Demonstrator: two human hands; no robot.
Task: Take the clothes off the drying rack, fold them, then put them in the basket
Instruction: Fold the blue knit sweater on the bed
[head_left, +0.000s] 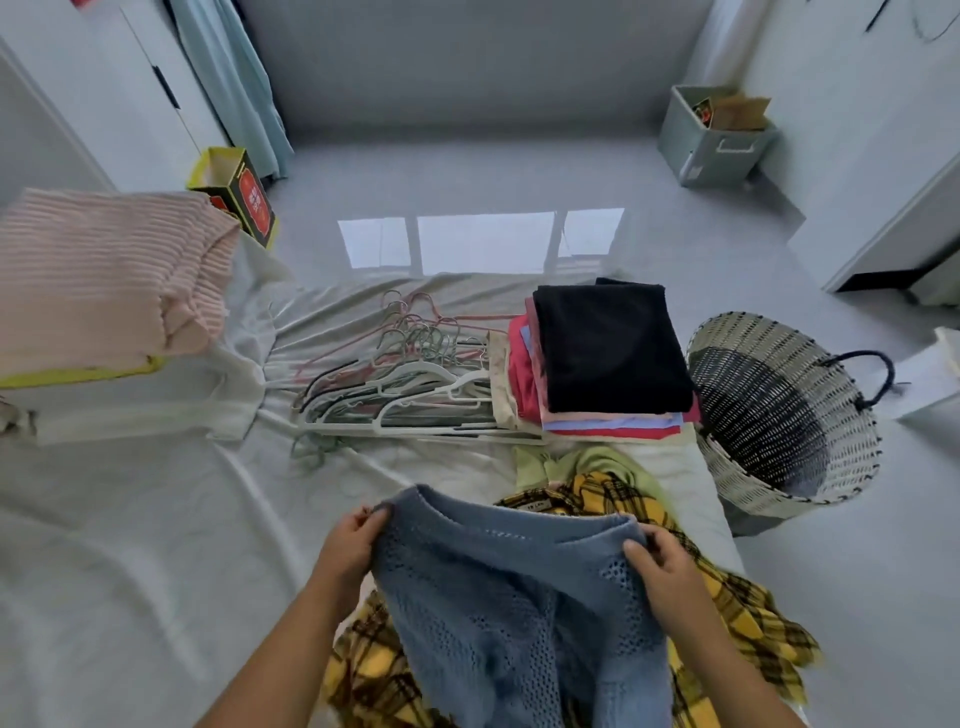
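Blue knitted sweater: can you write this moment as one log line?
left hand: grips blue open-knit sweater shoulder | right hand: grips other shoulder | folded clothes stack: on white sheet | black-and-white woven basket: right of stack

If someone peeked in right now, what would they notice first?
Probably the blue knit sweater, held up by its shoulders in the left hand and the right hand, close in the middle, over a bright yellow plaid shirt. Next, the stack of folded clothes with a black one on top, farther back, between a pile of hangers on its left and the woven basket on the floor to its right.
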